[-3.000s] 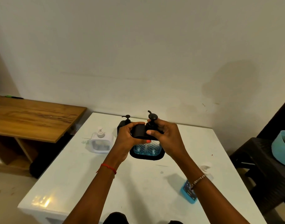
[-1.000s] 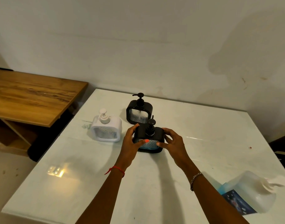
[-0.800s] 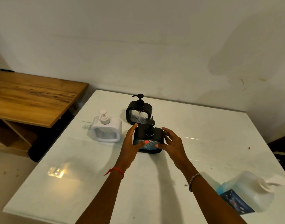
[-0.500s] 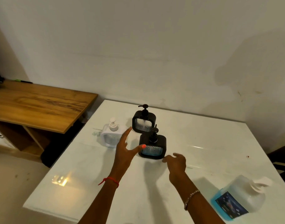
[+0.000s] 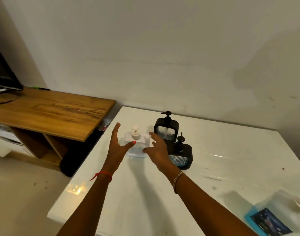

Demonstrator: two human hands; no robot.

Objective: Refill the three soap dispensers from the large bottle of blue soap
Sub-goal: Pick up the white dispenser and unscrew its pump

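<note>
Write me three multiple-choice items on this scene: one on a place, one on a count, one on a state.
1. Where is the large bottle? A. on the wooden desk B. on the floor C. at the table's near right corner
2. How many dispensers are black? A. one B. two C. three
3. The left hand and right hand are: A. open, spread beside the white dispenser B. curled round the large bottle C. pressing a pump
Answers: 1 C, it sits low right on the white top; 2 B, the rear black dispenser and front black dispenser; 3 A, fingers spread, holding nothing.
</note>
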